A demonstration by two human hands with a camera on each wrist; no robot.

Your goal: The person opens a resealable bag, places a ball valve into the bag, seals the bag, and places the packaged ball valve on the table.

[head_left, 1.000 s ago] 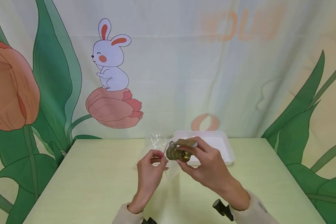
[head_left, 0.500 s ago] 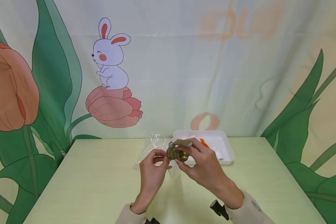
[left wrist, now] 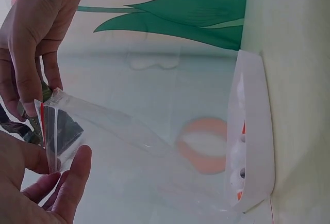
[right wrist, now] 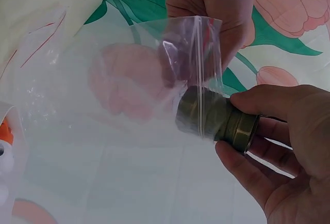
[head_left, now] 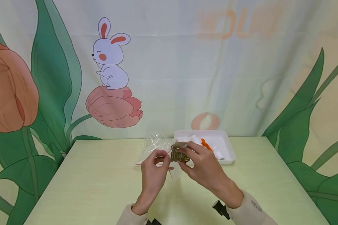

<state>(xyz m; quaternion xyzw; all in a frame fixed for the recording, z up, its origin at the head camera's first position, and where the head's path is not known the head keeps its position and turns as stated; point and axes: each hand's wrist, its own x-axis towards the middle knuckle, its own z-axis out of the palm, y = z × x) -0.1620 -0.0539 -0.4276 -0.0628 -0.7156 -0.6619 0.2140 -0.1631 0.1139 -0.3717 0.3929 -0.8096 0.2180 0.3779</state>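
A brass valve (head_left: 178, 155) with a short lever handle is held in my right hand (head_left: 207, 165), between thumb and fingers. My left hand (head_left: 155, 170) pinches a small clear zip bag (head_left: 172, 174) by its red-lined mouth. In the right wrist view, one end of the valve (right wrist: 198, 111) lies within the mouth of the zip bag (right wrist: 139, 74), while the right hand (right wrist: 294, 152) grips the other end. The left wrist view has the left hand (left wrist: 46, 188) spreading the bag's edge, with the right hand (left wrist: 38, 43) above; the valve is mostly hidden there.
Behind the right hand, a white tray (head_left: 230, 154) holds white pieces and an orange piece (head_left: 206, 144). More clear zip bags (head_left: 152, 147) lie left of the tray on the pale table (head_left: 101, 181). A printed curtain (head_left: 169, 78) hangs behind.
My hands have come closer together, and the valve has met the bag's mouth. The right hand has shifted slightly left, uncovering the orange and white pieces in the tray.
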